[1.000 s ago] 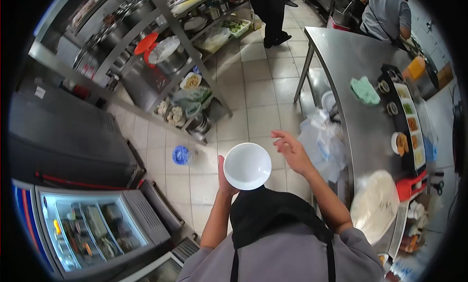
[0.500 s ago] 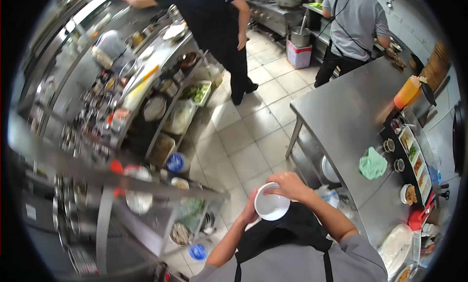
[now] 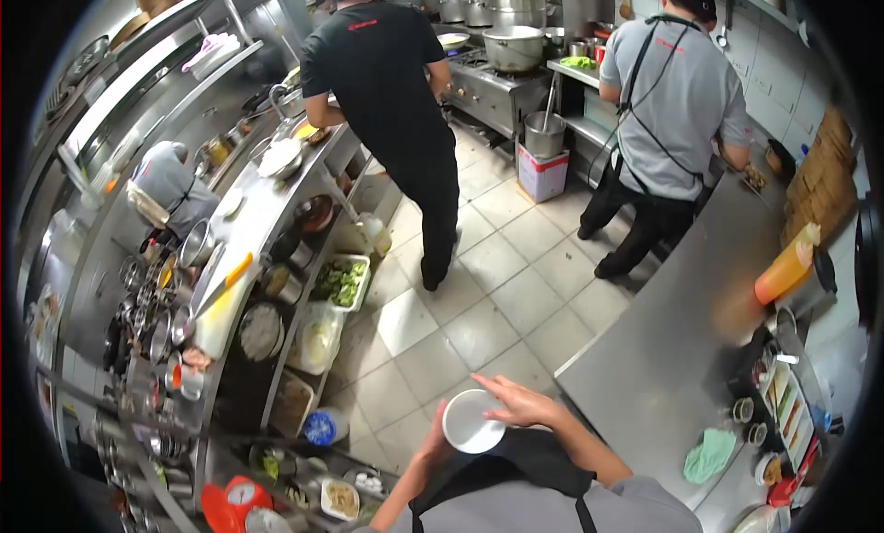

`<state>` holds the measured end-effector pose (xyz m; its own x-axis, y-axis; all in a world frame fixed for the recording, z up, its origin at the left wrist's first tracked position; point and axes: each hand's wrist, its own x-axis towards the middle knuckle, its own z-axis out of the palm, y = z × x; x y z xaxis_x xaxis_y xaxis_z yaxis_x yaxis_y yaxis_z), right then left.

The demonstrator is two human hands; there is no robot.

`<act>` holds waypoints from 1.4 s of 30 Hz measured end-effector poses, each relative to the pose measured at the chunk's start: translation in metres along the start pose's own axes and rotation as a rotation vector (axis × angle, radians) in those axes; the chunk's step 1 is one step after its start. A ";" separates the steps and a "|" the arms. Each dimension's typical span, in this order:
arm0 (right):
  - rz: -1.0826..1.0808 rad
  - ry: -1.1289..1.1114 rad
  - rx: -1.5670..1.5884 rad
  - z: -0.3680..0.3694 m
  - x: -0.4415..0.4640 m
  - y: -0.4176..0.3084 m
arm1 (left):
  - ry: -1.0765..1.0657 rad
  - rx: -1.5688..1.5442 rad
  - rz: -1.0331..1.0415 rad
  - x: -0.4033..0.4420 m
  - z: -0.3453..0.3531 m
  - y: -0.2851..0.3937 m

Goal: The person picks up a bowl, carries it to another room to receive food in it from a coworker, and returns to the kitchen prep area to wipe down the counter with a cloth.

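In front of my black apron (image 3: 511,469) is a round white bowl (image 3: 472,429), tilted so that its plain inside faces up at me. My left hand (image 3: 431,441) holds it from the left side, fingers partly hidden behind the wall. At the bowl's right rim is my right hand (image 3: 529,406), fingers stretched out past the far edge and thumb over the opening. Whether that thumb touches the inside, I cannot tell.
A steel table (image 3: 635,349) to my right bears a green cloth (image 3: 709,456) and a garnish tray (image 3: 787,404). Shelving and a red scale (image 3: 238,504) stand left. One co-worker in black (image 3: 387,100) and another in grey (image 3: 677,100) stand ahead on the tiled floor.
My view has swung up and to the right. The bowl and both hands sit further left in view. My right hand's fingers have straightened from around the rim. The co-worker in black has lowered an outstretched arm.
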<state>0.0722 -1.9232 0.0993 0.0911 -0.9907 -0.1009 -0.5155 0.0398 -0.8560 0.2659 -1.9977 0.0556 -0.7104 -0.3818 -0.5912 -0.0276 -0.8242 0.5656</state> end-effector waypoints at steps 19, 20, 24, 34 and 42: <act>0.127 0.558 -0.367 -0.254 0.371 0.049 | 0.047 0.022 0.106 0.259 -0.107 0.374; 0.126 0.563 -0.420 -0.273 0.391 0.048 | 0.069 0.032 0.107 0.272 -0.108 0.387; 0.044 0.602 -0.610 -0.359 0.469 0.044 | 0.106 0.046 0.109 0.328 -0.110 0.433; -0.339 0.868 -1.072 -0.551 0.723 0.028 | 0.005 -0.041 0.288 0.443 -0.110 0.528; -0.267 0.779 -1.179 -0.639 0.936 0.074 | 0.134 -0.278 0.492 0.515 -0.116 0.605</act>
<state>-0.4248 -2.9309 0.2656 0.0139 -0.7838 0.6209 -0.9845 0.0979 0.1456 -0.0351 -2.7421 0.0264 -0.4970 -0.7825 -0.3751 0.4819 -0.6084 0.6306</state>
